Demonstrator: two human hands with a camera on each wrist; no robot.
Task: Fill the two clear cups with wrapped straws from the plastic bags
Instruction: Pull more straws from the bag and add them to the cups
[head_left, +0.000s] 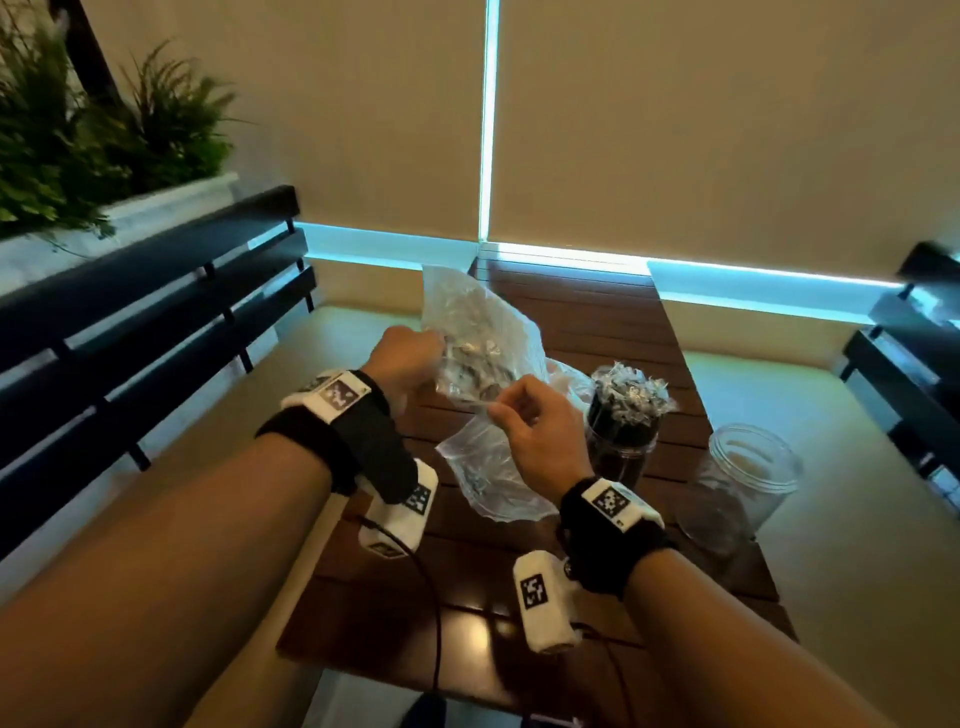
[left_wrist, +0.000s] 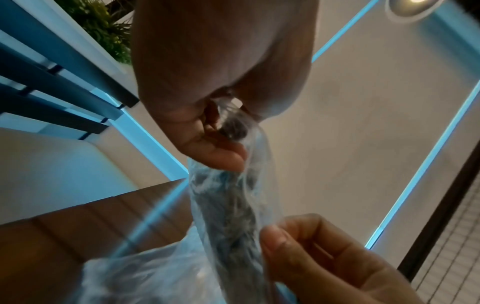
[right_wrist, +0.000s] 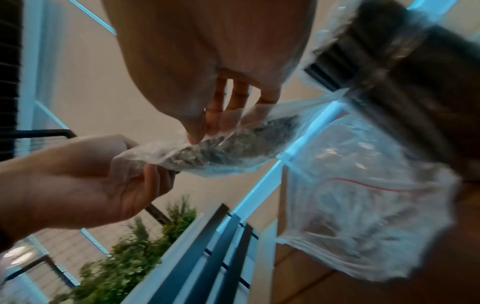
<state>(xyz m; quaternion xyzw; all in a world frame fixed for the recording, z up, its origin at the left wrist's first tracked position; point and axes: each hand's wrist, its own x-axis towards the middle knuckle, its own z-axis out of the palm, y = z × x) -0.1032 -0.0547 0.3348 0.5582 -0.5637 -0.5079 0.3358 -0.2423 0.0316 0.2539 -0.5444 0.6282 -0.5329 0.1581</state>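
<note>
I hold a clear plastic bag (head_left: 472, 343) of dark wrapped straws above the wooden table (head_left: 587, 317). My left hand (head_left: 428, 358) grips its left side, fingers curled round the bundle. My right hand (head_left: 498, 410) pinches the bag's lower edge between thumb and fingers. In the left wrist view the left hand (left_wrist: 221, 142) clasps the bag (left_wrist: 233, 205). In the right wrist view the right hand (right_wrist: 205, 127) pinches the bag (right_wrist: 228, 150). One clear cup (head_left: 623, 421) stands packed with wrapped straws. To its right stands an empty clear cup (head_left: 748, 478).
A second plastic bag (head_left: 488, 478) lies flat on the table below my hands; its red zip line shows in the right wrist view (right_wrist: 363, 205). Dark slatted benches (head_left: 145, 312) flank the table on both sides. A planter with greenery (head_left: 104, 135) stands at the far left.
</note>
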